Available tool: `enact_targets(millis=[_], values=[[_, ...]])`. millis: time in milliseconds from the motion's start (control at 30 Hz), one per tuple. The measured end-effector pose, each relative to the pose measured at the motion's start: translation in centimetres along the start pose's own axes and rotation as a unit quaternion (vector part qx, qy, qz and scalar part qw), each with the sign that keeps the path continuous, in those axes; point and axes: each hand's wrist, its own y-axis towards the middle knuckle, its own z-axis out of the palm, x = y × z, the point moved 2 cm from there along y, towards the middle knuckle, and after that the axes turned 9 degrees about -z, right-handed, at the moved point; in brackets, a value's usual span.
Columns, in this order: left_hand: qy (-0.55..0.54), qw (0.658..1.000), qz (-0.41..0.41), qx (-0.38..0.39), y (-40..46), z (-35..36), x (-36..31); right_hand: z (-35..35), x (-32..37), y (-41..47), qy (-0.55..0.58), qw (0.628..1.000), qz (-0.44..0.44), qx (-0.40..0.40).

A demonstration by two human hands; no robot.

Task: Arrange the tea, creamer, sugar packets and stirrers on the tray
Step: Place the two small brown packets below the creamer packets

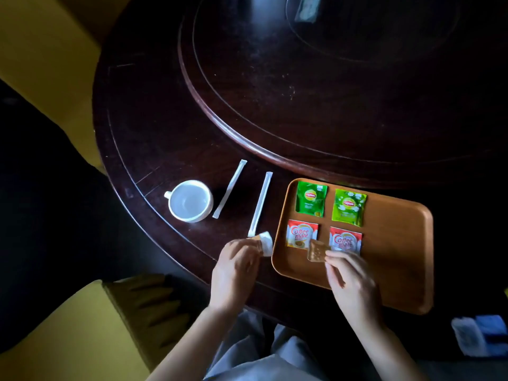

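Observation:
A wooden tray (395, 243) lies on the dark round table. Two green tea packets (311, 198) (348, 207) sit side by side at its far left, with two red creamer packets (301, 234) (345, 240) in a row below them. My right hand (350, 279) pinches a brown sugar packet (316, 251) just over the tray, between the creamers. My left hand (235, 266) holds white sugar packets (265, 243) off the tray's left edge. Two paper-wrapped stirrers (230, 188) (260, 204) rest on the table left of the tray.
A white cup (189, 200) stands left of the stirrers. A raised round turntable (330, 78) fills the table's far side. Yellow chairs (68, 331) are at the left. A blue and white object (481, 336) lies at the lower right.

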Motion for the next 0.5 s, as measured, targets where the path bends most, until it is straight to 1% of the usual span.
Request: enact_targets(millis=[100,233,367,433,500], values=[[-0.019,0.996,0.067,0.052,-0.8,2.4,-2.3,-0.6,-1.7,-2.2,-0.032,0.999,-0.006,0.004],[0.014,0.985,0.134,0.106,-1.1,5.2,-3.8,-0.2,-3.1,-4.2,-0.034,0.999,-0.003,0.018],[0.052,0.978,0.16,0.124,-1.9,6.1,-3.4,-0.4,-2.6,-5.3,-0.023,0.999,0.014,0.021],[0.069,0.973,0.163,0.145,-2.8,6.2,-2.8,-0.7,-1.9,-5.8,-0.044,0.998,0.036,0.028],[0.091,0.969,0.167,0.159,-3.9,6.0,-2.6,-1.0,-1.1,-6.2,-0.073,0.994,0.06,0.053]])
